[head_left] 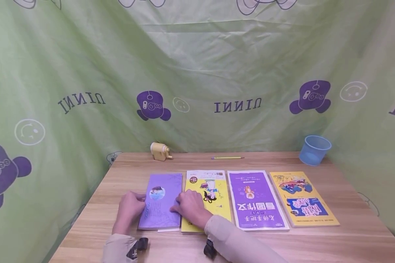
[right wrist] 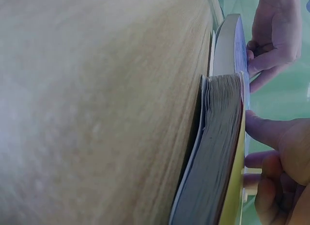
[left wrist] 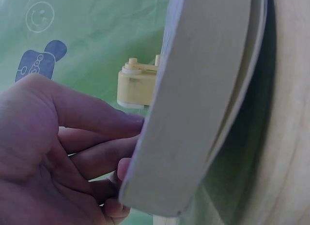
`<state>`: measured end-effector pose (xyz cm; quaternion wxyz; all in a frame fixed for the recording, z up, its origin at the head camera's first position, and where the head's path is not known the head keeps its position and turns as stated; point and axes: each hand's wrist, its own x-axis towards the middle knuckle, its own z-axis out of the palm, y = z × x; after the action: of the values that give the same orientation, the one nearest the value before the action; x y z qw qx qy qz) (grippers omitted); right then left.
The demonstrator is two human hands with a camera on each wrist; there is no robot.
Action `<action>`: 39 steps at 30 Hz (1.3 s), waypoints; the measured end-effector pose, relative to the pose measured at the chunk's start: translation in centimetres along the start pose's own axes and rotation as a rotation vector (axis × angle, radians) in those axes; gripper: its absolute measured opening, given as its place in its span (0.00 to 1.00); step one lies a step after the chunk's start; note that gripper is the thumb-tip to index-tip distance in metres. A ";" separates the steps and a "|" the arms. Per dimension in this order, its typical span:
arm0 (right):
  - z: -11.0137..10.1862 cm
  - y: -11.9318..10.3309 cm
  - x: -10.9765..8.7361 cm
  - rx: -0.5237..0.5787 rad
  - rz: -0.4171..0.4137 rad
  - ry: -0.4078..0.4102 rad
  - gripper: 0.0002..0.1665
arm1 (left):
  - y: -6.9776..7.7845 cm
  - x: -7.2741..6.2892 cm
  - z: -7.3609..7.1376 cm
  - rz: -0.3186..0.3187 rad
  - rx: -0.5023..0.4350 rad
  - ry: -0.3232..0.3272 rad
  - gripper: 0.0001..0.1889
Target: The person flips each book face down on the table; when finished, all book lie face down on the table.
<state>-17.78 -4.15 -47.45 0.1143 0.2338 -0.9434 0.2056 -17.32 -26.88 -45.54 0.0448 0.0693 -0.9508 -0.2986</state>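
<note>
A purple book [head_left: 161, 204] with a round picture lies at the left end of a row. At its left edge is my left hand [head_left: 130, 208], fingers loosely bent. In the left wrist view, the left hand's fingertips [left wrist: 133, 123] meet the purple book's border beside its thick page block [left wrist: 189, 109]. My right hand [head_left: 192, 208] reaches across a yellow book [head_left: 222, 212], thumb side at the purple book's right edge. Seen from the right wrist, the right hand's thumb [right wrist: 261, 128] touches near the border of the two books, other fingers bent.
Farther right lie another purple book [head_left: 255, 197] and an orange-yellow book [head_left: 304, 201]. Along the back stand a cream pencil sharpener [head_left: 159, 151] and a blue cup [head_left: 314, 149], with a pencil [head_left: 227, 157] lying between them. A green curtain [head_left: 197, 73] hangs behind the wooden table [head_left: 92, 226].
</note>
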 end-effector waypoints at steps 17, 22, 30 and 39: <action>0.4 0.0 -0.2 -0.022 0.017 0.011 0.29 | 0.0 -0.2 0.3 0.045 0.036 0.004 0.20; 0.4 -0.1 -0.2 -0.023 0.020 0.007 0.28 | -0.1 -0.2 0.3 0.056 0.046 0.007 0.20; 0.4 -0.3 -0.2 -0.056 0.017 0.002 0.28 | -0.2 -0.3 0.3 0.097 0.081 0.031 0.18; 0.3 -0.1 -0.2 -0.045 -0.023 0.016 0.25 | -0.3 -0.2 0.4 0.111 0.105 0.063 0.16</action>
<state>-17.58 -4.32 -47.77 0.1294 0.2402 -0.9441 0.1850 -17.14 -26.87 -46.08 0.0876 0.0280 -0.9657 -0.2430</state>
